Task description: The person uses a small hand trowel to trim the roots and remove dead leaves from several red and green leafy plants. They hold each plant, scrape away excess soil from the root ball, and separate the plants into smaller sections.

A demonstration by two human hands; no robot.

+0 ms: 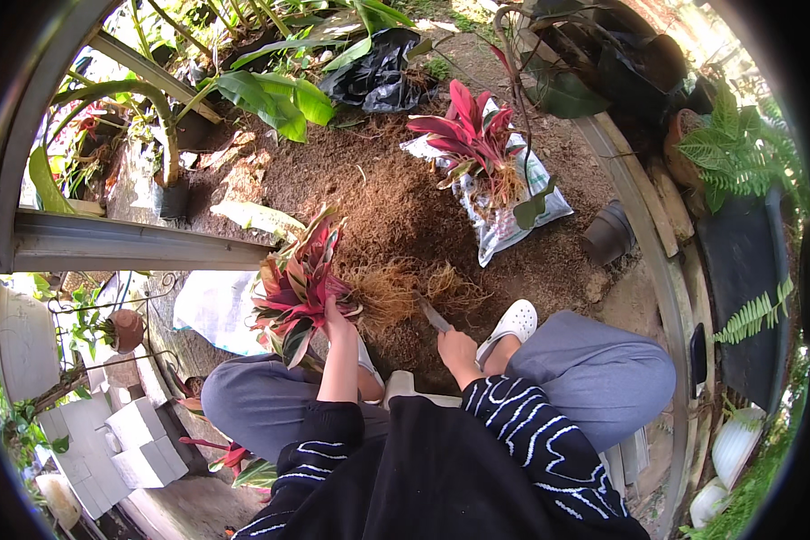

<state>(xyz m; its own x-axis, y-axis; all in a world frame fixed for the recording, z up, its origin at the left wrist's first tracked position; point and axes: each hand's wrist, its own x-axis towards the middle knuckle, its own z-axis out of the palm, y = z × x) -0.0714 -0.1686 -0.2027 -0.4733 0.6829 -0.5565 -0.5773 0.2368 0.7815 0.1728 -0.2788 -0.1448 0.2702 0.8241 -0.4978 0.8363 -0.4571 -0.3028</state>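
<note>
My left hand [338,322] grips a leafy plant [297,287] with pink, dark red and green leaves by the base of its stems. Its tangle of bare, fibrous brown roots [381,290] points right over a mound of loose brown soil [385,202]. In my right hand [459,351] is a knife [433,312], its blade angled up and left among the root ends. Whether the blade touches them, I cannot tell. More root strands [453,285] lie just beyond the blade tip. A second red-leaved plant [469,131], roots exposed, rests on a white plastic sack [526,223].
A dark plastic pot [608,231] lies tipped at the right, near a curved wooden edge [621,169]. Black plastic [381,71] is bunched behind the soil. From the left juts a metal beam [135,243], with another white sack [216,310] below it. White clogs [516,322] flank the mound's near side.
</note>
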